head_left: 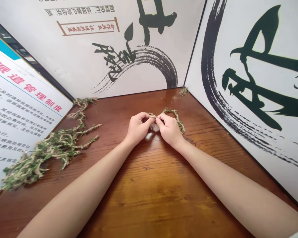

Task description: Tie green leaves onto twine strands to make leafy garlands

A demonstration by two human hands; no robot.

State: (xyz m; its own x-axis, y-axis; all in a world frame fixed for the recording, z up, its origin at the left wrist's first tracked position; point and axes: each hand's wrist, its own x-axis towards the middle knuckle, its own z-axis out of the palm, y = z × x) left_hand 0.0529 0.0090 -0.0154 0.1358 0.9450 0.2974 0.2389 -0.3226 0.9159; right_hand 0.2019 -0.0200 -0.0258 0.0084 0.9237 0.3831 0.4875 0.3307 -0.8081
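Both my hands meet over the middle of the wooden table (139, 191), fingertips almost touching. My left hand (138, 128) pinches a tan stretch of a twine cord with green leaves (176, 116). Close beside it, my right hand (171, 129) pinches the same cord between thumb and forefinger. From behind the right hand the cord curves away in a loop on the table, its tan twine set with small green leaf bits. The exact spot between the fingertips is partly hidden.
A heap of the same leafy twine (49, 152) lies at the left, trailing toward the back corner. Small scraps (184, 91) sit in the far right corner. Upright printed panels (144, 77) border the table at the back, left and right.
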